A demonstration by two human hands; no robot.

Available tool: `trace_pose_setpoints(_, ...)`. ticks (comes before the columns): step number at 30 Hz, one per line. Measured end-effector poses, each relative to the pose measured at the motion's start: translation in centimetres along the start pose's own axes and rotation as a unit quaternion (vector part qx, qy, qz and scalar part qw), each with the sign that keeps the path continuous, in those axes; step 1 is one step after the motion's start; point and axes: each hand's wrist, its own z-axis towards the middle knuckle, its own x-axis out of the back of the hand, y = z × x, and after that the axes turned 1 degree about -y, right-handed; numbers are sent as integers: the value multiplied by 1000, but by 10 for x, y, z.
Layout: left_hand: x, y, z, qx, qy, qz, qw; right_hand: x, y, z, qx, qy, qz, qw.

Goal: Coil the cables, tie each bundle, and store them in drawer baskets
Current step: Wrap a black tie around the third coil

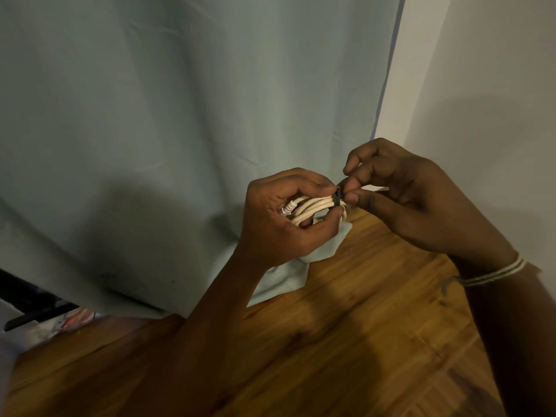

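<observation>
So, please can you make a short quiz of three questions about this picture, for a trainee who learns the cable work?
1. True or false: the white cable bundle lies on the wooden floor.
2. Which hand grips the coiled bundle?
A. left hand
B. right hand
3. Fill in: the right hand's fingertips pinch a dark ____ around the bundle.

Key: 1 false, it is held in the air; 2 A; 3 tie.
</observation>
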Motion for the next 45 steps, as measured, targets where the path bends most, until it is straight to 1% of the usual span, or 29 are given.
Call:
trace_pose_setpoints(3,-2,1,-2,2,-3,-1,1000,-2,-2,-2,2,1,-13,1000)
trace_pose_setpoints(6,-4,2,-3,5,-5,1,1000,-4,-2,-5,-2,-3,2,1000)
trace_pose_setpoints(9,-6,2,-3,14,-1,-4,1000,-5,0,-4,-7,9,50,999)
trace_pose_setpoints(13,-6,-4,-1,9,7,15,1000,-9,4,-3,0,58,111,992)
trace_pose_setpoints(17,-4,0,0,11,10,5,1000,-4,13,-7,15,28,176,984)
trace_pose_setpoints(20,-4,3,0,14,10,-8,1000,-5,17,-8,-7,33,217,976)
trace_pose_setpoints(22,-4,4,0,18,11,-15,1000,-5,17,-8,-11,29,205,978)
trace_pose_setpoints(26,-6,1,-1,7,-3,1,1000,-3,15,-6,15,14,128,992)
trace_pose_setpoints(29,-7,-2,-2,2,-10,14,1000,-6,14,-5,17,25,126,992)
trace_pose_setpoints(32,-8,0,-4,35,4,-22,999,-10,17,-7,13,46,169,984)
trace_pose_setpoints(36,-13,5,-4,94,27,-46,994,-18,24,-11,-22,96,276,956)
trace_pose_setpoints(38,-18,7,-5,119,43,-57,990,-21,26,-13,-39,119,302,945)
trace_pose_setpoints(41,-27,8,-4,162,50,-94,981,-21,28,-19,-63,149,285,945)
trace_pose_setpoints(45,-44,5,-3,207,47,-144,967,-19,30,-32,-86,161,244,952)
